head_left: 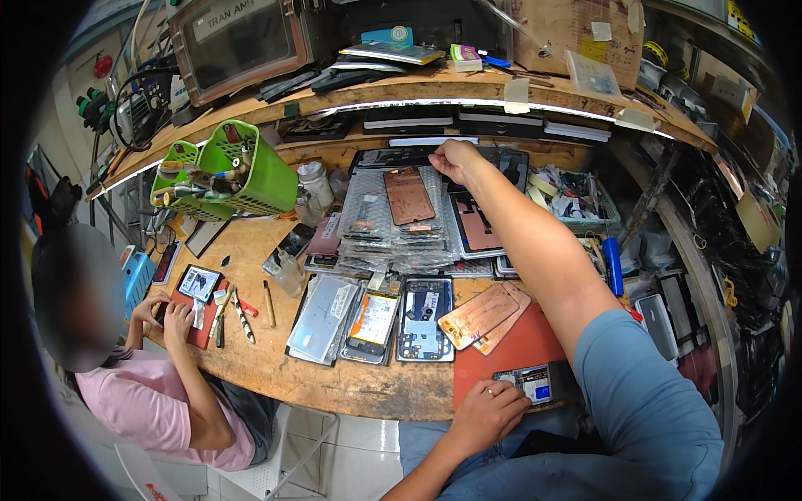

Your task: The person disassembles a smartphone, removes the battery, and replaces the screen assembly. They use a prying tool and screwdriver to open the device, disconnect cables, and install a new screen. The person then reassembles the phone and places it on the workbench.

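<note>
My left hand [489,412] is at the table's front edge, with curled fingers gripping the left end of an opened phone [535,383]. The phone's inner parts and a blue patch show; it lies on a red mat [535,340]. My right arm stretches to the back of the table. There my right hand [457,161] is closed in a pinch above a dark flat panel [393,158]; what its fingertips hold is too small to make out. Just in front of it, a copper-coloured phone-sized panel [408,197] lies on stacked bubble-wrap sleeves [368,210]. Two more copper-coloured panels [478,316] overlap on the mat.
Opened phones [424,319] and a clear-wrapped panel [322,317] lie left of the mat. A green basket [266,184] of tools stands at the back left. At the left, a person in a pink shirt [154,405] handles a phone. A wooden shelf [376,90] overhangs the table.
</note>
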`<state>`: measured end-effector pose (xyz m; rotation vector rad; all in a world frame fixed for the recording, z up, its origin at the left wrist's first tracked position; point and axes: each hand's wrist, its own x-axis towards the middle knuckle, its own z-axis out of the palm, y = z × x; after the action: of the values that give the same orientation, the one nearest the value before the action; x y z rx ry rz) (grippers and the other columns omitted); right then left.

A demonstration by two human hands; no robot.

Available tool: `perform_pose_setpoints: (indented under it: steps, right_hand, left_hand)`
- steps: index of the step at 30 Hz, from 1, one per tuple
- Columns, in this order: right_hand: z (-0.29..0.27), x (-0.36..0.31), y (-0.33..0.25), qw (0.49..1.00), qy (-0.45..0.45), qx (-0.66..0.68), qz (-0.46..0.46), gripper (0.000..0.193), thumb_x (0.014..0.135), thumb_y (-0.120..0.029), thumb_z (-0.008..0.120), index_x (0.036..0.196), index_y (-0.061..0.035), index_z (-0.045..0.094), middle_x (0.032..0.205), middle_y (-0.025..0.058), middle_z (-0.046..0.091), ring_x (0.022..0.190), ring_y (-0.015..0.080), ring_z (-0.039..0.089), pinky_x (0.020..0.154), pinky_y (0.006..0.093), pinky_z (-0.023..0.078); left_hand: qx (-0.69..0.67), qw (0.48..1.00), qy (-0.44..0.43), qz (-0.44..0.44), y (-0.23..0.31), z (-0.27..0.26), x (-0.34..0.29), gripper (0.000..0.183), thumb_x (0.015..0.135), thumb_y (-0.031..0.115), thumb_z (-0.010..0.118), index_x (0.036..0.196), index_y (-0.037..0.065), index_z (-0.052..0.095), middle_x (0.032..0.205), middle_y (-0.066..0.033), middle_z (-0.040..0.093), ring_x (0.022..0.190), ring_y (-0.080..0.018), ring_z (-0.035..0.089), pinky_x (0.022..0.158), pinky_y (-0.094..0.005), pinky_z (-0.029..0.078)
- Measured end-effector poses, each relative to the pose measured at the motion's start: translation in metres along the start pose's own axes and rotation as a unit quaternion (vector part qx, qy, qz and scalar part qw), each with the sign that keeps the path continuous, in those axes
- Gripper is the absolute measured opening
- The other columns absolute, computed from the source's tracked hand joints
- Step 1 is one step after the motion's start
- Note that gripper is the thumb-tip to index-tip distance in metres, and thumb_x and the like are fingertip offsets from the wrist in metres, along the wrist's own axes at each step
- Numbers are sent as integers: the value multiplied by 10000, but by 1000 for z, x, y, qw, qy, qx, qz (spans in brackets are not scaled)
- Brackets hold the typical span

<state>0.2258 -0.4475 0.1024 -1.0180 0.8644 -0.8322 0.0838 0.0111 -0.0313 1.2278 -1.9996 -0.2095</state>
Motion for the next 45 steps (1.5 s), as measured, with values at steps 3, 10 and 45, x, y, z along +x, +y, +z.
perform_pose_setpoints:
  steps: [3, 10, 45]
  right_hand:
    - [7, 11, 3, 999, 27, 35, 20, 57, 1034, 41, 638, 1035, 67, 689, 880, 148, 725, 602, 216, 706, 485, 288, 622]
    - [-10, -27, 13, 981, 24, -151, -123, 228, 1045, -129, 787, 924, 61, 753, 751, 112, 741, 513, 136, 593, 432, 314, 460]
    - [-124, -43, -15, 322, 107, -786, -517, 171, 908, -122, 678, 1032, -72, 784, 1027, 88, 726, 1012, 270, 693, 918, 432, 505]
  left_hand:
    - [2, 1000, -5, -4, 1, -2, 3, 267, 897, 188, 841, 1158, 156, 800, 1153, 33, 755, 1148, -209, 688, 1005, -397, 507]
    - [-7, 1000, 13, -3, 0, -3, 2, 236, 910, 191, 814, 1140, 148, 779, 1110, 26, 712, 1141, -184, 672, 1004, -383, 493]
    - [-12, 1000, 9, -8, 3, -5, 0, 221, 924, 201, 817, 1133, 139, 785, 1124, 21, 725, 1136, -185, 679, 1000, -392, 499]
